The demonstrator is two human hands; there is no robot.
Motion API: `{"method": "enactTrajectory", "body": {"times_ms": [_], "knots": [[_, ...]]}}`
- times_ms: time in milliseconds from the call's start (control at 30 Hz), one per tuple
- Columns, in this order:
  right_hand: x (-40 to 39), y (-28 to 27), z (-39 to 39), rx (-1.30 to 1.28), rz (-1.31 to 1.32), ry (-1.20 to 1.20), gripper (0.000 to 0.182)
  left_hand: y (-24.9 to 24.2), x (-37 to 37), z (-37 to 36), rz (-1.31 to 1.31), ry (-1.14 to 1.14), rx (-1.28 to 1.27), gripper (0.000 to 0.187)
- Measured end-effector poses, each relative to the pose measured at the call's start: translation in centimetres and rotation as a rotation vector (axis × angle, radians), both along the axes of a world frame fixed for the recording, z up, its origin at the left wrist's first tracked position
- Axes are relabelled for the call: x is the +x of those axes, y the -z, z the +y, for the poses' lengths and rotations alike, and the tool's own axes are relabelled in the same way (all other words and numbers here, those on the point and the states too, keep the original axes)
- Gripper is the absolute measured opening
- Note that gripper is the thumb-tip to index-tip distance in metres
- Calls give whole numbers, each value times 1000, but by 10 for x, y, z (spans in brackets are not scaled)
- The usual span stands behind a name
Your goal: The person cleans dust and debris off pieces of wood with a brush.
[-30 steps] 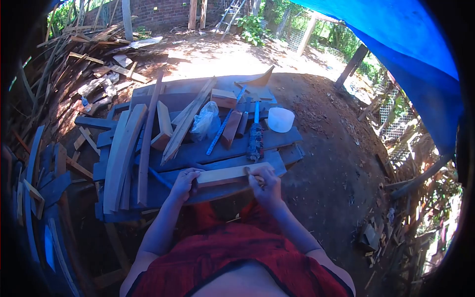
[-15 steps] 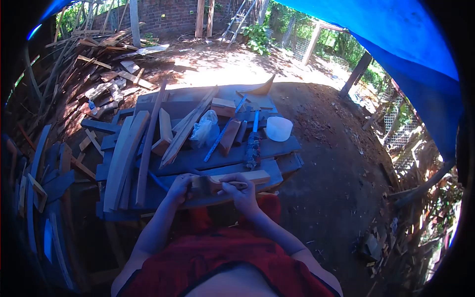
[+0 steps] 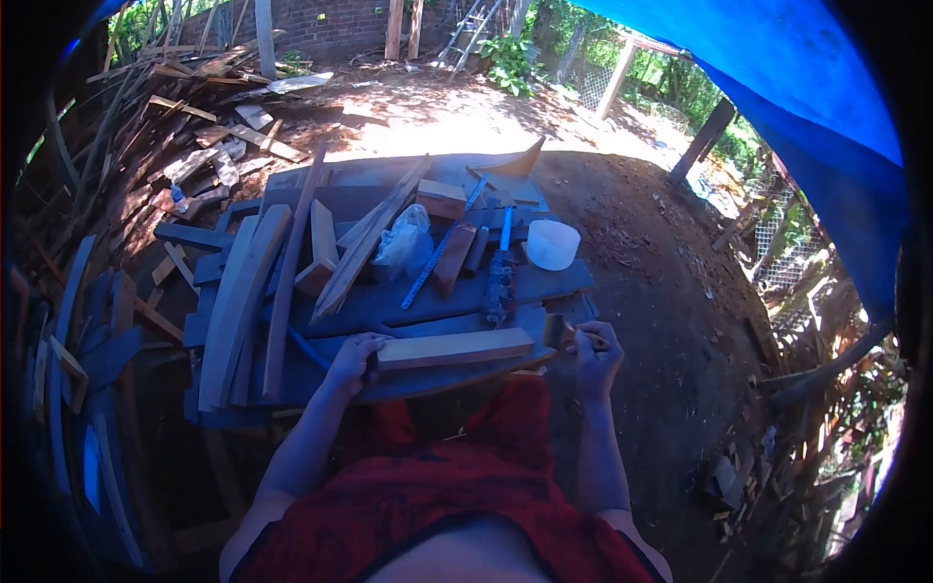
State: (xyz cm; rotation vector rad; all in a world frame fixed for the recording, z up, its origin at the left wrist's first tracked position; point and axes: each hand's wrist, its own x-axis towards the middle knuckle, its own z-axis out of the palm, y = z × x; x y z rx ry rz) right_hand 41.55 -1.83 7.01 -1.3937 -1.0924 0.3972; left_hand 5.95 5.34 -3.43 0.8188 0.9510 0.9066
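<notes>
My left hand (image 3: 358,363) is closed round the left end of a pale wooden block (image 3: 455,348), which lies level along the near edge of the workbench. Its fingers are partly hidden by the wood. Off the block's right end, my right hand (image 3: 596,354) grips a flat paintbrush (image 3: 558,332) by its wooden handle. The dark bristles point left, a short way from the block. Beyond the block lies a dark caulking gun (image 3: 501,282) with a blue rod, beside a white plastic tub (image 3: 553,245).
On the plank-topped workbench (image 3: 544,284) are long boards (image 3: 243,301), a clear plastic bag (image 3: 403,243), a blue ruler (image 3: 428,267) and short wood blocks (image 3: 441,199). Scrap wood (image 3: 185,126) is heaped at the far left. A blue tarp (image 3: 807,78) hangs at upper right.
My right hand has moved right with the paintbrush, from over the wooden block to past its right end. My left hand stays at the block's left end.
</notes>
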Motion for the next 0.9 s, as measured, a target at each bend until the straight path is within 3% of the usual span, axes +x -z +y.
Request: {"method": "enactTrajectory", "body": {"times_ms": [33, 100, 267, 333, 467, 533, 667, 900], "knots": [[-6, 2, 2, -5, 1, 1, 5, 0, 1, 0, -17, -8, 3, 21], [-26, 9, 7, 58, -376, -93, 8, 4, 2, 0, -33, -16, 3, 20], [-101, 9, 8, 116, -441, -287, 11, 5, 2, -1, -38, -36, 60, 19], [-129, 2, 8, 117, -267, -483, 13, 0, 2, -3, -40, -37, 51, 20], [-159, 2, 14, 71, -122, -641, 8, 12, -3, -2, -100, -44, 49, 21], [-165, -1, 16, -61, 392, -738, 7, 2, -3, -6, -104, -47, 64, 22], [-141, 2, 30, -118, 476, -659, 5, 12, 1, 0, -67, -56, 145, 23], [-43, 22, 34, -38, 181, -244, 5, 7, 1, -2, -18, -51, 131, 25]]}}
